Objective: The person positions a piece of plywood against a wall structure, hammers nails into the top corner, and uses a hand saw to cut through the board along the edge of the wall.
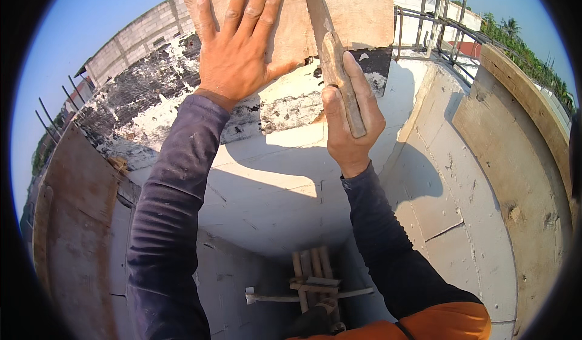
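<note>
My left hand (237, 43) lies flat on a plywood board (357, 13), fingers spread and thumb stretched toward the right. In my right hand (354, 113) is the worn wooden handle of a handsaw (342, 85), gripped with the fingers wrapped round it. Its narrow dark blade runs up and away across the board, and its far end leaves the top of the picture. A small dark notch shows at the board's near edge, beside the blade. Under the board is a black-and-white, paint-spattered panel (291, 111).
Pale block walls (267, 200) surround a deep shaft, with wooden poles and planks (315, 282) low in it. Plywood sheets stand at the left (79, 219) and right (515, 176). Steel rebar (436, 22) rises at the far right corner, and thinner bars (51, 125) at the left.
</note>
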